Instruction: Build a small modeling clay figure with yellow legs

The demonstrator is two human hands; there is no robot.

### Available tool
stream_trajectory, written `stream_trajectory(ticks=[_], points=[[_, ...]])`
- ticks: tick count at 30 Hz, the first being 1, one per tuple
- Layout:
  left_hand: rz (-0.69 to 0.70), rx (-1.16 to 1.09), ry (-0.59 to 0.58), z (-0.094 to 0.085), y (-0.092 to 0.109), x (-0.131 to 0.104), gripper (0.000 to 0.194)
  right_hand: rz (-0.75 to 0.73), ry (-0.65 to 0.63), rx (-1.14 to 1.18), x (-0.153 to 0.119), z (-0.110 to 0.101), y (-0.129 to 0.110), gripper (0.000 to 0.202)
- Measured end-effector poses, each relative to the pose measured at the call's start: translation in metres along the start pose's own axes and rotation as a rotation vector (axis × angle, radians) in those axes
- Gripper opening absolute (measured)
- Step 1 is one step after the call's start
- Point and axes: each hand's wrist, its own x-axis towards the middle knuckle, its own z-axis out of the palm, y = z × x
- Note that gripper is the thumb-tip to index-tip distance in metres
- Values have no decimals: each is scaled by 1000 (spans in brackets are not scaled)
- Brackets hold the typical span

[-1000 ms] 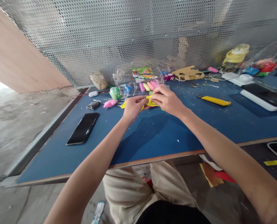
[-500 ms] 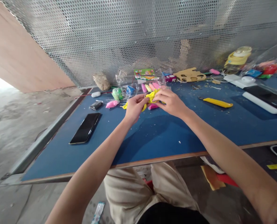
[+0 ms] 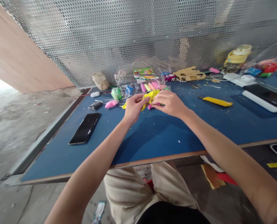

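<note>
Both hands, left hand (image 3: 134,107) & right hand (image 3: 170,102), half-hide yellow lump (image 3: 150,95); shape unclear.

Place: small craft workshop, rough and unfinished.
Worktop (image 3: 152,137): blue surface with wooden edge, covered with small scraps and crumbs.
Back wall: perforated metal sheet (image 3: 138,37), standing directly behind the worktop.
Floor (image 3: 10,124): bare concrete, dusty.
Tools: yellow utility knife (image 3: 215,101), cut wooden shape (image 3: 188,74).
Materials: packets of coloured modelling clay (image 3: 138,87) in clear plastic bags.
Other: black phone (image 3: 84,128) lying flat at the left.
</note>
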Motion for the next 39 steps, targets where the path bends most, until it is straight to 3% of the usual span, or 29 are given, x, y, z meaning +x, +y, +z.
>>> stream_trajectory(ticks=[7,13,17,24,31,39], points=[[72,71,48,-1,1,-1,41,-34,-13,-36,1,-1,-3,15],[74,51,-42,0,6,-1,42,-25,12,-37,0,-2,-2,20],[85,50,-5,-1,4,0,41,-31,-11,-5,-1,0,-4,17],[110,119,-56,-2,8,-3,37,39,251,-72,-2,-16,1,24],[6,53,-168,2,7,-6,37,21,174,-36,0,-18,6,19],[100,262,-170,0,10,-6,36,51,131,35,-1,-16,3,13]])
